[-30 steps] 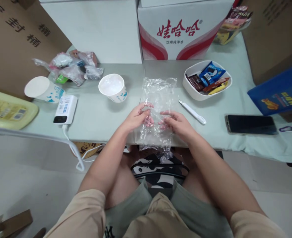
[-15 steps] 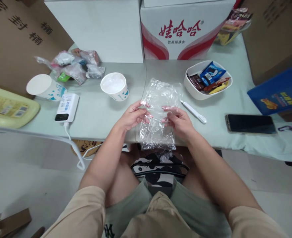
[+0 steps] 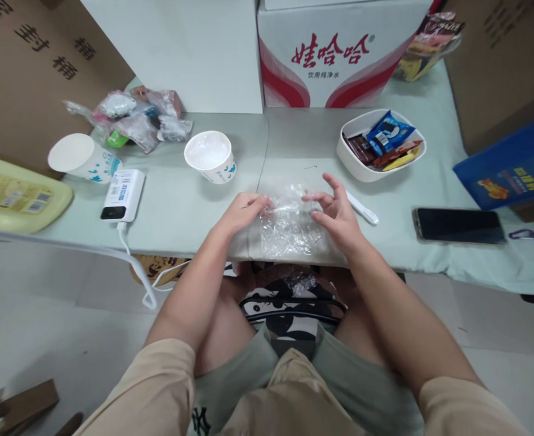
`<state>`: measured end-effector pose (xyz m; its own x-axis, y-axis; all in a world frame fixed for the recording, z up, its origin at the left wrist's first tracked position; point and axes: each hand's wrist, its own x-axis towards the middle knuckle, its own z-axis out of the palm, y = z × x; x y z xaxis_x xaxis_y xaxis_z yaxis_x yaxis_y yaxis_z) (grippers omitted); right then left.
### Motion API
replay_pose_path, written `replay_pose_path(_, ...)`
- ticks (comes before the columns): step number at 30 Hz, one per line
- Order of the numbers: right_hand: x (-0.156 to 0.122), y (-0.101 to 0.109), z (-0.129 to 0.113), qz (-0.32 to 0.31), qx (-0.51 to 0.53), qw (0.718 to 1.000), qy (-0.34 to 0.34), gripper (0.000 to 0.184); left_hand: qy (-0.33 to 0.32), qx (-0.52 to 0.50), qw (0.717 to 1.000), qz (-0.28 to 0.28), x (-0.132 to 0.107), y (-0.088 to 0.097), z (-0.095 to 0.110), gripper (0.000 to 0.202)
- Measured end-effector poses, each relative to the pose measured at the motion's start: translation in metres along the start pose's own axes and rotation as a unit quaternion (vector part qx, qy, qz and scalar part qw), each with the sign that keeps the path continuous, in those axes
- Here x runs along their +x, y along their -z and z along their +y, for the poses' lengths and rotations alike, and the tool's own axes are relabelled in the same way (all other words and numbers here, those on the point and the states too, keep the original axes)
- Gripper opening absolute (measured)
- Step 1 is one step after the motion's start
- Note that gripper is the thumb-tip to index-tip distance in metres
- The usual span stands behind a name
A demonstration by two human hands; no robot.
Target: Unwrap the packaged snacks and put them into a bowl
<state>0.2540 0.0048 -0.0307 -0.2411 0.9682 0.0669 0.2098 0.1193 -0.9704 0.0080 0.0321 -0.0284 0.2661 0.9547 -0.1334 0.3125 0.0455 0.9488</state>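
Note:
A crinkled clear plastic bag (image 3: 289, 233) lies at the front edge of the table, between my hands. My left hand (image 3: 247, 210) pinches its upper left side, fingers bent and thumb pressed against them. At the upper right side, my right hand (image 3: 337, 212) has its fingers spread and index finger raised; a fingertip overlaps the film, and I cannot tell if it touches. Partly behind that hand is a slim white-handled tool (image 3: 363, 210). Another bit of clear plastic (image 3: 302, 282) hangs lower, over my lap.
On the left stand a paper cup (image 3: 210, 158), a tilted paper cup (image 3: 83, 158), a white power bank (image 3: 123, 197) with a cable, and bagged items (image 3: 135, 121). To the right are a white bowl (image 3: 362, 166) of snack packets and a phone (image 3: 459, 226). Boxes (image 3: 335, 60) line the back.
The far half of the bag has come down toward me, so the bag looks shorter and folded over. My right hand has opened its fingers and lifted the index finger.

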Motion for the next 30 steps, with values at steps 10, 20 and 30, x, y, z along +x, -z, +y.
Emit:
replay_pose_path(10, -0.009, 0.005, -0.001, -0.11, -0.236, 0.958, 0.124, 0.029, -0.027, -0.138, 0.99, 0.02, -0.001, -0.002, 0.0, 0.048)
replay_pose_path(20, 0.0, -0.006, 0.001, -0.059, 0.103, 0.99, -0.069, 0.047, -0.001, -0.331, 0.944, -0.015, -0.011, -0.009, 0.012, 0.076)
replay_pose_path(30, 0.005, -0.01, 0.001, 0.032, 0.222, 0.959, -0.171, 0.05, 0.086, -0.182, 0.979, 0.02, -0.007, -0.027, 0.013, 0.027)
